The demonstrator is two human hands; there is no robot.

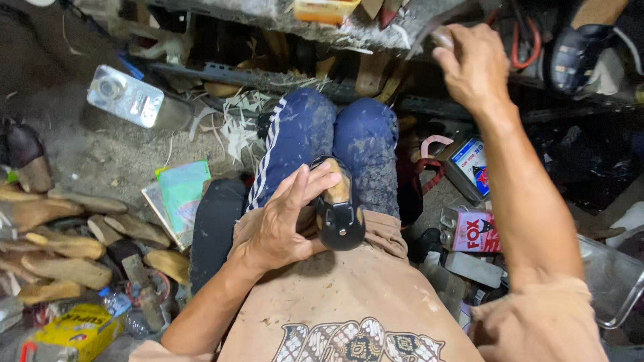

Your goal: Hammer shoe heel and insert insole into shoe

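Observation:
My left hand (282, 224) grips a black shoe (339, 218) with a tan insole, heel toward me, resting on my lap against my blue trousers (362, 134). My right hand (473, 64) is stretched forward to the dusty metal shelf (349, 30) ahead, fingers closed on a small greyish object at the shelf edge; what it is I cannot tell.
Several wooden shoe lasts (60, 241) lie piled at the left. A metal can (127, 97) lies on the dirty floor, a green booklet (181, 194) beside my knee. Glue tins (469, 164) and a pink box (476, 231) sit at the right, a yellow box (77, 332) bottom left.

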